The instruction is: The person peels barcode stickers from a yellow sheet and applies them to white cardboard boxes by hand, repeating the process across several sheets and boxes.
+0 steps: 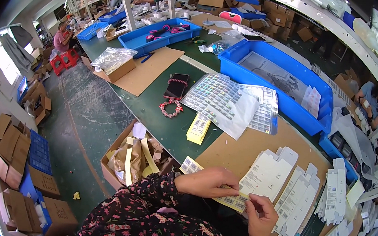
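Observation:
My left hand [207, 181] presses down on a yellow-backed strip of small barcode stickers [231, 200] lying on a brown cardboard sheet [241, 152]. My right hand [259, 214], with a gold bangle at the wrist, pinches the strip's near end between thumb and fingers. Just beyond the hands lie flat white unfolded cartons [269, 173], spread in a row towards the right. A second yellow sticker pad [198, 128] rests on the green table farther away.
Sheets of shiny labels [228, 101] lie beside a large blue bin [290, 87]. A phone [177, 85] and a beaded bracelet [171, 108] sit on the green table [152, 109]. A cardboard box of yellow backing scraps [135, 158] stands on the floor at left. Other people work far off.

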A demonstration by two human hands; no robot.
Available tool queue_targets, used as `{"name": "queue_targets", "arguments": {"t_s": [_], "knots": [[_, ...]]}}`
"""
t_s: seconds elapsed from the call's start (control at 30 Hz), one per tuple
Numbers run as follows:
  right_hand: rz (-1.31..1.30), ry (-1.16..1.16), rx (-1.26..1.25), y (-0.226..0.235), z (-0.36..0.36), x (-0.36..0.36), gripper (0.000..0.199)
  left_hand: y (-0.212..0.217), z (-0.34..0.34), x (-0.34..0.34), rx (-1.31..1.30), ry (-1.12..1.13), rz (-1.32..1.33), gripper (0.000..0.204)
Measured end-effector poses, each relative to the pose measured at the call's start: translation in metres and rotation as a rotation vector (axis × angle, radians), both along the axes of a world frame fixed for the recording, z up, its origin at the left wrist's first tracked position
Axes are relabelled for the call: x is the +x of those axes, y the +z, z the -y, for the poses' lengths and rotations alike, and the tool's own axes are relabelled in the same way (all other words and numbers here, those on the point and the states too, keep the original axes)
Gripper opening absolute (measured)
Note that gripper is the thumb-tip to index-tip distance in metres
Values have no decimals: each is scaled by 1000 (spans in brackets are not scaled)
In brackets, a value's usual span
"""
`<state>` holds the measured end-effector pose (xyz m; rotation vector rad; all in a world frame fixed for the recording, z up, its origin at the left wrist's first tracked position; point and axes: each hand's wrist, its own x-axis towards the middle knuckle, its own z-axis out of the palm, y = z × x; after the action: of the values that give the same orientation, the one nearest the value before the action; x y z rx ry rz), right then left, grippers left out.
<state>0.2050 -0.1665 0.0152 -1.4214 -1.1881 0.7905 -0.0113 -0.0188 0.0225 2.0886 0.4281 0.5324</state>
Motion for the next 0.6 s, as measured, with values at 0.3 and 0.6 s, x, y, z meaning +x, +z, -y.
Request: {"name": "queue_targets", "arguments": {"t_s": [0.3, 0.6], "knots": [[-22, -8, 11, -5, 1, 1, 21, 3, 1, 1, 3, -1, 11, 24], [-39, 15, -11, -10, 3, 4, 22, -1, 1, 2, 17, -5, 35, 25]]}}
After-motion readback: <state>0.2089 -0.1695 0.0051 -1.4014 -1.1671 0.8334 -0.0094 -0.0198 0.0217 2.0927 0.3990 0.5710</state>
